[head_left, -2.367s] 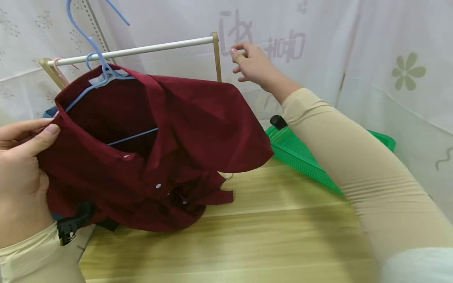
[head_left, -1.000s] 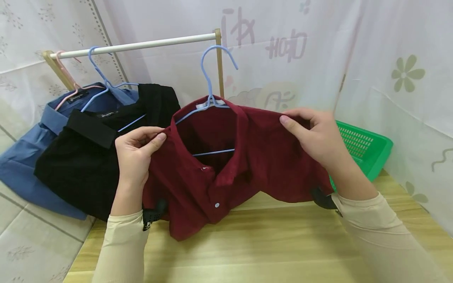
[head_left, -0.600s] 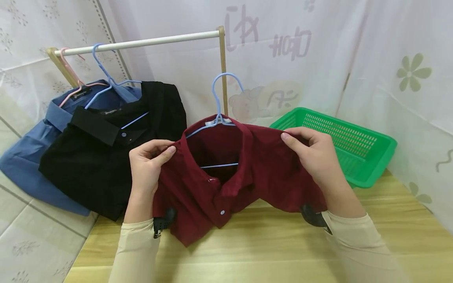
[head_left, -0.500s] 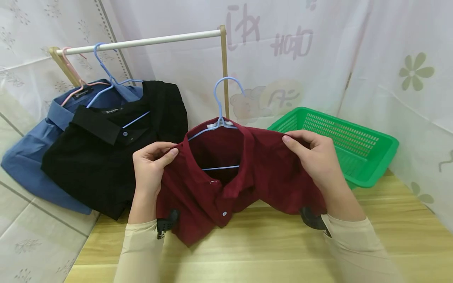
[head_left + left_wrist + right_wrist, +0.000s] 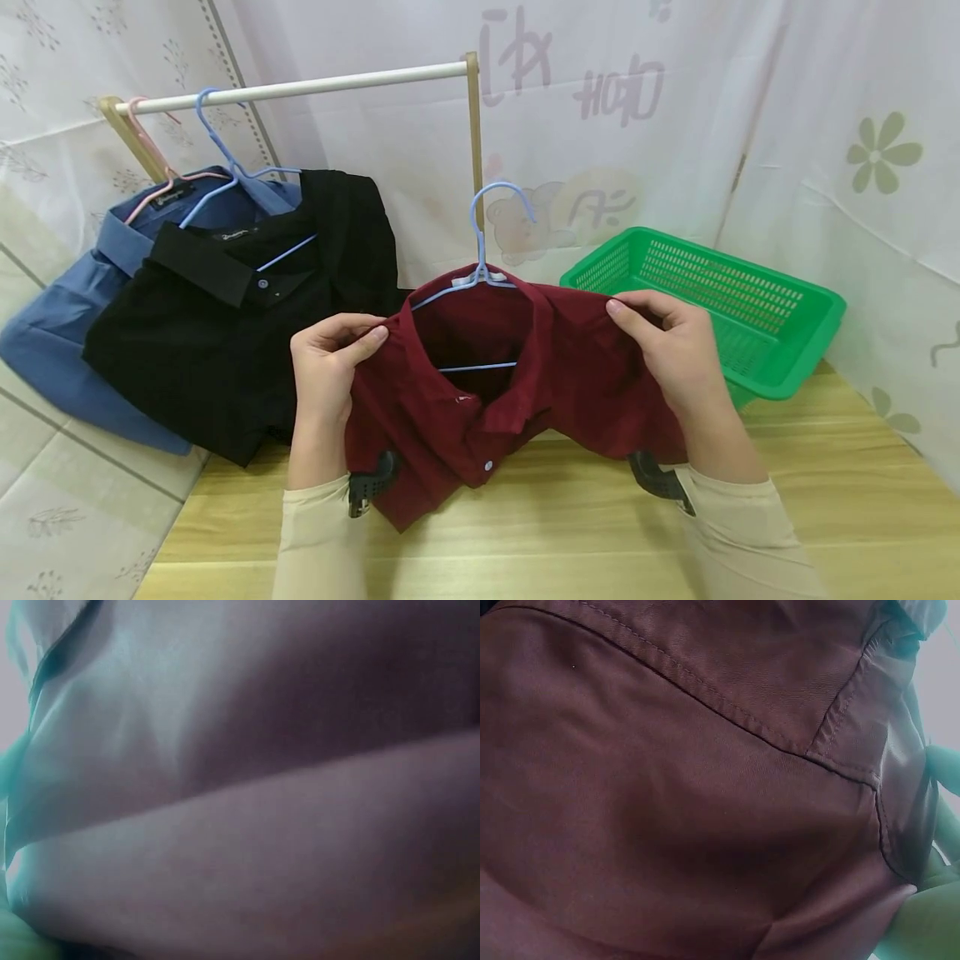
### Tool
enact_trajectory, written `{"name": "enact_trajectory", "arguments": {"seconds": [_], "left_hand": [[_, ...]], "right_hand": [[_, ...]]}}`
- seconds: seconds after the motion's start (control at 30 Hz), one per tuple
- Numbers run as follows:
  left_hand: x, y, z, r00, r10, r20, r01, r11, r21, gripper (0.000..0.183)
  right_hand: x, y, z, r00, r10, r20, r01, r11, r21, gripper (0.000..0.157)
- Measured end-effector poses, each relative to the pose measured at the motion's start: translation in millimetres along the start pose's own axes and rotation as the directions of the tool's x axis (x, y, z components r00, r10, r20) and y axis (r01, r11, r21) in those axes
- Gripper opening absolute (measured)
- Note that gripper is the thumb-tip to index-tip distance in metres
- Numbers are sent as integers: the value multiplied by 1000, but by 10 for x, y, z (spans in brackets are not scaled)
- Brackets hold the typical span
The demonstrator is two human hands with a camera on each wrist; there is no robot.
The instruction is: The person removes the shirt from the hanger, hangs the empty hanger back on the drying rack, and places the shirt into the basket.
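Observation:
A dark red shirt (image 5: pixel 592 367) with a collar and white buttons is spread between my two hands in the head view. Inside its neck is a light blue hanger (image 5: pixel 482 242), whose hook stands up above the collar. My left hand (image 5: pixel 330 358) pinches the shirt at one shoulder between thumb and fingers. At the other shoulder my right hand (image 5: pixel 675 342) pinches the cloth the same way. Red cloth (image 5: pixel 247 862) fills the left wrist view, blurred. Seams of the shirt (image 5: pixel 705 787) cross the right wrist view, with fingers at its right edge.
A rack with a white rail (image 5: pixel 337 83) stands at the back left. A blue shirt (image 5: pixel 67 317) on a pink hanger (image 5: pixel 150 154) and a black shirt (image 5: pixel 195 358) on a blue hanger hang there. A green basket (image 5: pixel 795 342) sits at the right on the wooden table (image 5: pixel 555 550).
My right hand came down from beside the rail and took hold of the red shirt's shoulder. The shirt and hanger moved right, away from the rack, then lower towards the table.

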State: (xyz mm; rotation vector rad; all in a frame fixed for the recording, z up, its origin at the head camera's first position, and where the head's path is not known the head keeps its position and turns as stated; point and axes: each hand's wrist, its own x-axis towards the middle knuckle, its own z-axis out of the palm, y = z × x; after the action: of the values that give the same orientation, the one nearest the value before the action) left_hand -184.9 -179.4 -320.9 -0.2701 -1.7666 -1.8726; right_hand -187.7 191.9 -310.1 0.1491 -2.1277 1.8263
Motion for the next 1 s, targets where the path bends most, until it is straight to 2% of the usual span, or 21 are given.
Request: {"name": "enact_trajectory", "arguments": {"seconds": [0.2, 0.4, 0.53, 0.7, 0.93, 1.0], "left_hand": [[-42, -21, -23, 999, -43, -21, 43, 999, -25, 5], [-66, -23, -26, 999, -45, -30, 45, 999, -18, 20], [-92, -30, -29, 997, -62, -41, 61, 998, -27, 19], [-117, -59, -27, 995, -73, -62, 70, 996, -48, 28], [-141, -104, -37, 994, -85, -71, 81, 995, -55, 26], [-149, -109, -43, 993, -86, -74, 83, 995, -54, 23]], "right_hand": [[-16, 12, 38, 1000, -13, 1, 13, 1000, -8, 16], [-57, 31, 84, 998, -57, -23, 53, 988, -145, 23], [-98, 2, 135, 992, -123, -36, 111, 966, -234, 22], [-120, -13, 208, 968, -245, -55, 217, 926, -310, 13], [-184, -3, 297, 942, -330, -67, 271, 861, -431, 11], [-198, 10, 319, 927, -368, -65, 302, 840, -451, 10]]}}
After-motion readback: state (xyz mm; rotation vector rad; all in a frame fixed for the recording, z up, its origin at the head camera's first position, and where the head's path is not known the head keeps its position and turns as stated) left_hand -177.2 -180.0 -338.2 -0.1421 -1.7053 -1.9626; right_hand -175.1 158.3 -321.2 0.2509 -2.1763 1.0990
